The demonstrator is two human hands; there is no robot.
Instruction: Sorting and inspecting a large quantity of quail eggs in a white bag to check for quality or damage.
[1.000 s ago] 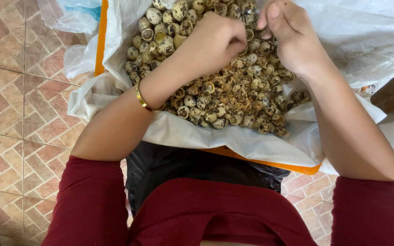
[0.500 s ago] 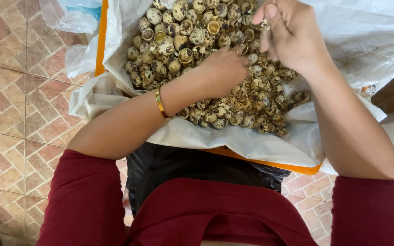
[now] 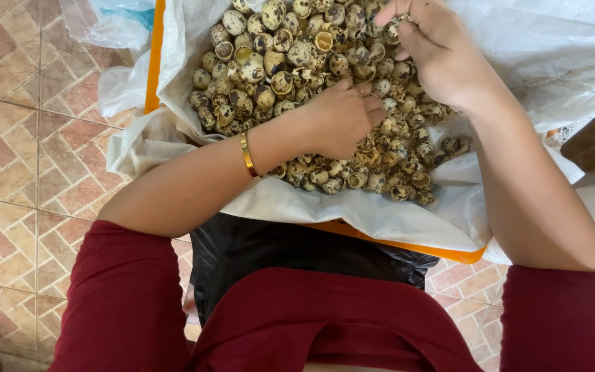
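With our left hand [image 3: 342, 117] closed over broken speckled eggshells [image 3: 325, 89] mid-pile in the white sack [image 3: 394, 213] and our right hand [image 3: 439, 52] pinching a few at the far edge, we should probably scoop lightly to avoid crushing shells.

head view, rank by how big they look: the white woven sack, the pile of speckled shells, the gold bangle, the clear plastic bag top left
1. white woven sack
2. pile of speckled shells
3. clear plastic bag, though the frame edge cuts it off, so its full size is unsure
4. gold bangle on the left wrist, the smallest
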